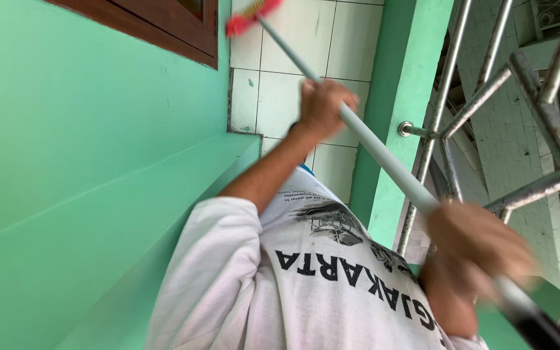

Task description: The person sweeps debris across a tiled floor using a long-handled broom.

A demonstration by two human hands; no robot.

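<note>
White T-shirt [306,291] with black print and a dark drawing fills the lower middle of the view, seen from above on the person's own chest. Both bare hands grip a long pale grey broom handle [384,155] that runs slantwise from lower right to top centre. One hand [474,249], blurred, is wrapped around the handle near its black end grip [539,324], close to the camera. The other hand [322,107] is closed around the handle further along, arm stretched out. Which hand is left or right cannot be told for sure. A red broom head [251,16] rests on the white tiled floor [280,97], near the top edge. A green wall [85,162] stands beside it, a green post [396,116] and metal railing [520,116] opposite.
</note>
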